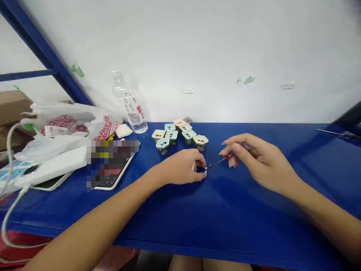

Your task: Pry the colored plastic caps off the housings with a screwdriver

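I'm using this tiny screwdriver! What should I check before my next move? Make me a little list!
1. Right hand holding the red-handled screwdriver: ok.
2. Left hand holding the small dark part: ok.
3. Screwdriver tip sitting properly in the small dark part: cannot tell, it's too small to see.
4. Small pastel pieces out of the left hand's way: cannot tell, the nearest one is very close.
5. Water bottle away from both hands: ok.
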{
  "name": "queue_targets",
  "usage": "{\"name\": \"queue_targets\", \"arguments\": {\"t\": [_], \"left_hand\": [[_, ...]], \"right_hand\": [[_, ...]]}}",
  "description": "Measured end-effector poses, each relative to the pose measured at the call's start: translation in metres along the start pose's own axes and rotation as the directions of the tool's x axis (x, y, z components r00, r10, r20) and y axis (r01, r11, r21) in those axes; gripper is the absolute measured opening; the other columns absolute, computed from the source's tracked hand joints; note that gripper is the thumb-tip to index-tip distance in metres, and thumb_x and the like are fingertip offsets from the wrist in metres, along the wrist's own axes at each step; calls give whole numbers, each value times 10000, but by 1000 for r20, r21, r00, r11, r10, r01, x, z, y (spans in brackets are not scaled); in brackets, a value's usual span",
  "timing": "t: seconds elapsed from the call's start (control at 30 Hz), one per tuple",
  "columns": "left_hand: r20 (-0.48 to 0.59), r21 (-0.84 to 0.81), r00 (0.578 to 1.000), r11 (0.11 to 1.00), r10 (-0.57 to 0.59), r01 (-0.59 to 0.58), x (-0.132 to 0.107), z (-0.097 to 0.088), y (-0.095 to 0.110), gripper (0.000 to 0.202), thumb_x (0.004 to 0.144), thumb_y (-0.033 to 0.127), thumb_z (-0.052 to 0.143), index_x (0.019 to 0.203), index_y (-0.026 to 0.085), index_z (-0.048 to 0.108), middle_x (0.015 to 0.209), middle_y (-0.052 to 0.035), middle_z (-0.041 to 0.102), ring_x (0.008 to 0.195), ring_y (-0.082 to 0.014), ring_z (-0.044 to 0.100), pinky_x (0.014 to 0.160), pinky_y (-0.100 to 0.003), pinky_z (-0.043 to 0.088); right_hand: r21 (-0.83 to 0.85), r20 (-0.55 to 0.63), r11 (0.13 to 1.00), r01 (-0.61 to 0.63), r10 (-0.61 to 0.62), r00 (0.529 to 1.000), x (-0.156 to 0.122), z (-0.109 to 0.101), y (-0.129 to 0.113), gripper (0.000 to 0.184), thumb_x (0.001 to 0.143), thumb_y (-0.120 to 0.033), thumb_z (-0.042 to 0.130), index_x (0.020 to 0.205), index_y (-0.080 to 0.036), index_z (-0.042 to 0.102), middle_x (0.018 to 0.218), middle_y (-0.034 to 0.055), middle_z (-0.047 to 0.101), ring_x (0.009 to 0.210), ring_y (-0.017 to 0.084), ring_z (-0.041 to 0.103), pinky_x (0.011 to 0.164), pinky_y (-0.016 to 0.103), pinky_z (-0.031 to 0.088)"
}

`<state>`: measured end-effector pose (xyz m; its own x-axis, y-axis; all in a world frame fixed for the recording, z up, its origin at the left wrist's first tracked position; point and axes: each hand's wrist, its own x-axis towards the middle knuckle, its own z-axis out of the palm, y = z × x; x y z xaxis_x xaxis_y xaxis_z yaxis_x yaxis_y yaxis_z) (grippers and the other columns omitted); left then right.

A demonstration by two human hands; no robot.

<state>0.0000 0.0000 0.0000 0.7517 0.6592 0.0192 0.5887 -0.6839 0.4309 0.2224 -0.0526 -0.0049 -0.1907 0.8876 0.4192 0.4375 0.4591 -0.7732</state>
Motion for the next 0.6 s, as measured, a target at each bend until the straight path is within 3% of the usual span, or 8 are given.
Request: {"name": "queue_targets", "arguments": {"t": [0.27,0.6], "left_hand": [[-35,6,999,1000,-21,22,-1,6,-4,220,800,320,624,954,167,660,983,-43,639,892,-190,583,792,-322,462],[-55,2,998,1000,-25,25,-2,7,-3,224,798,350,636,937,175,656,972,-36,638,892,-193,582,781,-328,461]], "right_hand": [[-127,8,992,1,0,1000,4,3,1,259,976,-449,461,1054,-240,594,867,14,689,675,112,644,612,246,521],[-91,-39,996,0,-4,999,4,1,0,246,974,-435,475,1053,-241,603,883,19,682,685,117,642,624,259,529]]}}
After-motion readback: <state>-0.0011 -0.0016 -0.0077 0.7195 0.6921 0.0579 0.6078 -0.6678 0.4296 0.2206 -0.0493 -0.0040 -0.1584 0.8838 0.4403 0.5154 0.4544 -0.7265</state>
